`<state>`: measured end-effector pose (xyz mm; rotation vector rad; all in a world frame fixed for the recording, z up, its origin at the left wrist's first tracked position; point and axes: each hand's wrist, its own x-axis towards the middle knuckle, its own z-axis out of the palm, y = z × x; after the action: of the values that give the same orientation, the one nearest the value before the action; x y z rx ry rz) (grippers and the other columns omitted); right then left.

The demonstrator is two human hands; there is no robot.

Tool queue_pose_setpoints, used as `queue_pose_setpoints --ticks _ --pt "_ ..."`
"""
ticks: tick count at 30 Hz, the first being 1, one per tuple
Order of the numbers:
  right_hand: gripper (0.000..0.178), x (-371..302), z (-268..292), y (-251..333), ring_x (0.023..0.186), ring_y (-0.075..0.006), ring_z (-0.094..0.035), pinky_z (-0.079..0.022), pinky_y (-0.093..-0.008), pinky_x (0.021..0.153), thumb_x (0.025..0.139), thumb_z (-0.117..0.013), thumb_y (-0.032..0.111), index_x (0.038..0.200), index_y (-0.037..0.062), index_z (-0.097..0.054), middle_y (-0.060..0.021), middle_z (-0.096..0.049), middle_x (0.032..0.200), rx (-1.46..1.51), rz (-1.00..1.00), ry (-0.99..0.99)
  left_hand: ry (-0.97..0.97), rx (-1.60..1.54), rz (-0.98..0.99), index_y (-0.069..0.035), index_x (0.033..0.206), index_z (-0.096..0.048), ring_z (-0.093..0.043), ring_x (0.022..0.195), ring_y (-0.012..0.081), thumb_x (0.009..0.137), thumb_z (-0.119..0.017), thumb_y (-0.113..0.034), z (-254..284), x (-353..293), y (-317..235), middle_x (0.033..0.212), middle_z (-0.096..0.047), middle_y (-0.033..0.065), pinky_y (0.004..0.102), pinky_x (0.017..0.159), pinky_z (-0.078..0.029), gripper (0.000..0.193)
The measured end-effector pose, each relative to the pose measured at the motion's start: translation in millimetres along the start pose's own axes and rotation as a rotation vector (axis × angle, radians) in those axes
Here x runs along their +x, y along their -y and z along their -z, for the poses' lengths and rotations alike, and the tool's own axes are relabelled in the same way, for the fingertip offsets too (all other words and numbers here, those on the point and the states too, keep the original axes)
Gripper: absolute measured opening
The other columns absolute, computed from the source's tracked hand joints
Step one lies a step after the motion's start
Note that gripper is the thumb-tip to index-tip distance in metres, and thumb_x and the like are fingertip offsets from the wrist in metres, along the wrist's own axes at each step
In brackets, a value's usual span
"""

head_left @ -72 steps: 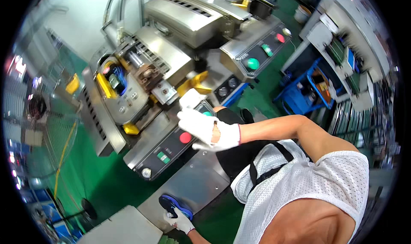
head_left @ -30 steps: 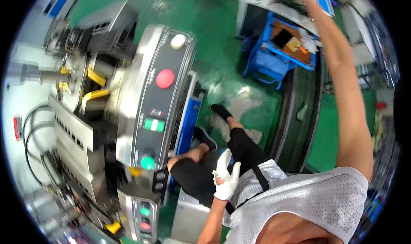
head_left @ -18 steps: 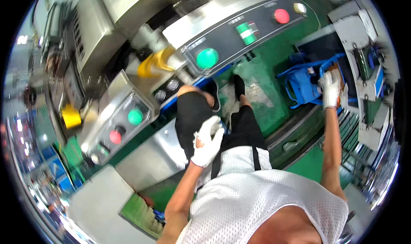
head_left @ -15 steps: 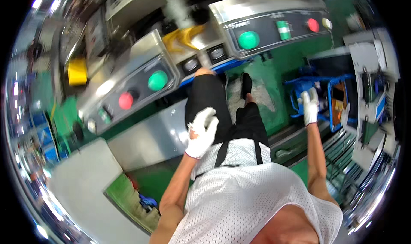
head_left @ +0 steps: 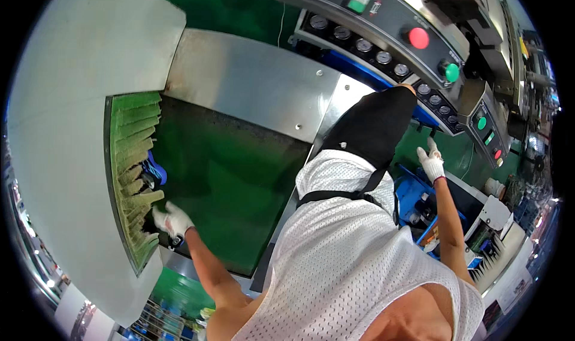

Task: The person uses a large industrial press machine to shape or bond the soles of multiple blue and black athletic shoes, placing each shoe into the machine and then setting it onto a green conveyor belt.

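Observation:
My left hand [head_left: 173, 221], in a white knitted glove, reaches to a grey machine's opening with its fingers stretched and apart. Ragged green strips [head_left: 129, 152] hang across that opening, beside a dark green conveyor belt [head_left: 230, 179]. Among the strips shows a blue and black item [head_left: 155, 170] that looks like part of a shoe. Close under my left wrist is a small dark object [head_left: 176, 241], partly hidden; whether the hand touches it I cannot tell. Also gloved in white, my right hand [head_left: 431, 163] hangs out to the right with spread fingers and holds nothing.
The grey machine housing [head_left: 78, 101] fills the left side. A bare metal plate [head_left: 248, 83] adjoins the belt. Control panels [head_left: 389, 23] with red and green buttons and a row of gauges [head_left: 363, 45] stand ahead. A blue crate [head_left: 410, 194] with things in it is below my right hand.
My body has turned left, bringing the belt and curtained opening into view. My left hand has gone from in front of my thigh out to the opening. My right hand remains out to the side.

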<state>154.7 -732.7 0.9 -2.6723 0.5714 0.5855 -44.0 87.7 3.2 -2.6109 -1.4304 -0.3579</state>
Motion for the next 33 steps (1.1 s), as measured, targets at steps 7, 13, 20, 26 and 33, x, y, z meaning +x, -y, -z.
queue_pose_setpoints --ticks 7,13,20,26,33 --pt "0.075 30 25 20 0.14 -0.0399 -0.053 -0.041 -0.0474 0.116 0.096 -0.067 0.046 0.154 0.0043 -0.045 -0.0256 -0.057 0.148 -0.349 -0.034 0.082 0.232 -0.018 0.677 -0.002 0.152 -0.051 -0.059 0.129 0.0446 0.099 -0.058 -0.057 -9 -34 193 0.146 -0.057 0.0274 0.0509 0.114 -0.046 0.077" --pt "0.072 33 58 46 0.14 -0.0352 -0.054 -0.043 -0.0423 0.116 0.097 -0.068 0.041 0.153 0.0014 -0.047 -0.0217 -0.058 0.149 -0.247 -0.028 0.145 0.242 0.148 0.899 -0.009 0.137 -0.064 -0.059 0.124 0.0388 0.105 -0.044 -0.049 -39 -41 158 0.128 -0.064 0.0226 0.0528 0.102 -0.051 0.055" --pt "0.067 -3 73 90 0.138 -0.0332 -0.057 -0.045 -0.0414 0.115 0.098 -0.068 0.039 0.152 0.005 -0.049 -0.0198 -0.059 0.149 -0.041 -0.036 0.076 0.304 -0.112 0.046 0.001 0.11 -0.072 -0.063 0.101 0.0448 0.105 -0.054 -0.037 -5 -60 5 0.113 -0.065 0.0258 0.0502 0.088 -0.055 0.042" --pt "0.065 -32 71 160 0.133 -0.0319 -0.061 -0.048 -0.0396 0.11 0.098 -0.067 0.035 0.153 0.0058 -0.047 -0.0215 -0.06 0.147 -0.003 0.252 0.07 0.288 -0.409 -0.142 -0.005 0.115 -0.071 -0.069 0.097 0.0369 0.101 -0.063 -0.038 9 -53 -157 0.117 -0.062 0.0173 0.0473 0.084 -0.056 0.036" --pt "0.069 -88 41 279 0.135 -0.0376 -0.057 -0.047 -0.0453 0.113 0.093 -0.075 0.025 0.15 -0.0021 -0.048 -0.026 -0.052 0.15 0.337 0.933 0.058 0.467 -0.693 -0.566 0.002 0.107 -0.072 -0.062 0.087 0.0288 0.093 -0.074 -0.016 84 -29 -291 0.102 -0.061 0.0158 0.0408 0.081 -0.052 0.024"
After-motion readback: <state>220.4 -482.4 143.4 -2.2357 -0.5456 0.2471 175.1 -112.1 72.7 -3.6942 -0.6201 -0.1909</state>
